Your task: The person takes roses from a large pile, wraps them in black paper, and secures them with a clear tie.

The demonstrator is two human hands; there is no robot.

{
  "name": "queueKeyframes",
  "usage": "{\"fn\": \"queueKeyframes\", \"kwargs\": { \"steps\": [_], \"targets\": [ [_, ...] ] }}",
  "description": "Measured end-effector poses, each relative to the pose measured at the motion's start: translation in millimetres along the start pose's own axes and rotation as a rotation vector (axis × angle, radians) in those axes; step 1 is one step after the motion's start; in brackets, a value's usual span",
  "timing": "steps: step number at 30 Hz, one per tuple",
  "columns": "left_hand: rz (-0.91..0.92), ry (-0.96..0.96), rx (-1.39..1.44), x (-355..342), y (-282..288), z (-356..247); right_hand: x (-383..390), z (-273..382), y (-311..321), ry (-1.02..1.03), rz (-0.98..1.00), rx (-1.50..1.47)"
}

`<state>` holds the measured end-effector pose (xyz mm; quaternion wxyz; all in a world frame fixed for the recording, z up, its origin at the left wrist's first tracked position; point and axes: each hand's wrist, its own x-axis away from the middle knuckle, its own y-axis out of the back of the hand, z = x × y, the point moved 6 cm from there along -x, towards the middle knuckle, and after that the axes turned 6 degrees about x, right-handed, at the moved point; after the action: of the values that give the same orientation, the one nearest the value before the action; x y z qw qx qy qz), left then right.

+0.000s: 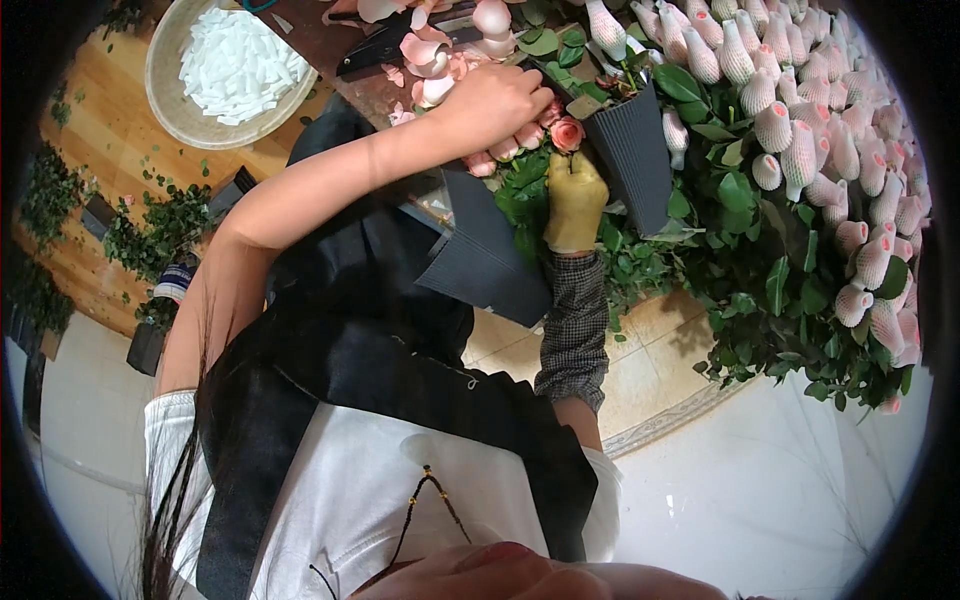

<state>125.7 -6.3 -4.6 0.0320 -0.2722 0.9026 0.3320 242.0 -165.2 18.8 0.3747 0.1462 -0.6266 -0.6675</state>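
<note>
My left hand [505,102] reaches across the upper middle, fingers curled over a cluster of pink roses [566,134]; what they grip is hidden. Just below the open bloom, my right hand [576,198], in a yellow glove, is closed around its stem among green leaves. A dark corrugated wrap [630,160] stands beside it on the right, with leaves at its top. Another dark corrugated piece [480,260] lies at lower left of the glove. Loose pink petals [430,55] are scattered above my left hand.
A round bowl [160,70] of white foam pieces is at upper left, beside the brown table [300,30]. Dense netted pink rosebuds [800,150] with foliage fill the right side. Potted greenery [160,230] and dark containers stand on the wooden floor [100,280] at left.
</note>
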Motion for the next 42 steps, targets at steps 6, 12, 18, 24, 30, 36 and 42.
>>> {"fn": "queueKeyframes", "kwargs": {
  "steps": [6, 12, 18, 24, 30, 36, 42],
  "targets": [
    [-0.136, -0.028, -0.031, -2, 36, 3, 0, -4, -3, 0.004, 0.008, 0.003],
    [0.189, 0.677, 0.176, 52, 72, 47, 18, 14, 35, -0.065, 0.209, 0.003],
    [0.186, 0.573, 0.623, 58, 45, 21, 34, 70, 62, 0.199, 0.118, 0.104],
    [0.276, 0.649, 0.726, 62, 21, 7, 23, 84, 35, 0.241, 0.127, 0.401],
    [0.110, 0.414, 0.551, 58, 22, 9, 25, 82, 28, 0.218, 0.075, 0.566],
    [0.156, 0.405, 0.491, 56, 22, 14, 14, 44, -3, 0.421, 0.040, 0.413],
    [0.266, 0.476, 0.350, 48, 29, 14, 18, 7, -7, 0.329, 0.233, 0.121]
  ]
}}
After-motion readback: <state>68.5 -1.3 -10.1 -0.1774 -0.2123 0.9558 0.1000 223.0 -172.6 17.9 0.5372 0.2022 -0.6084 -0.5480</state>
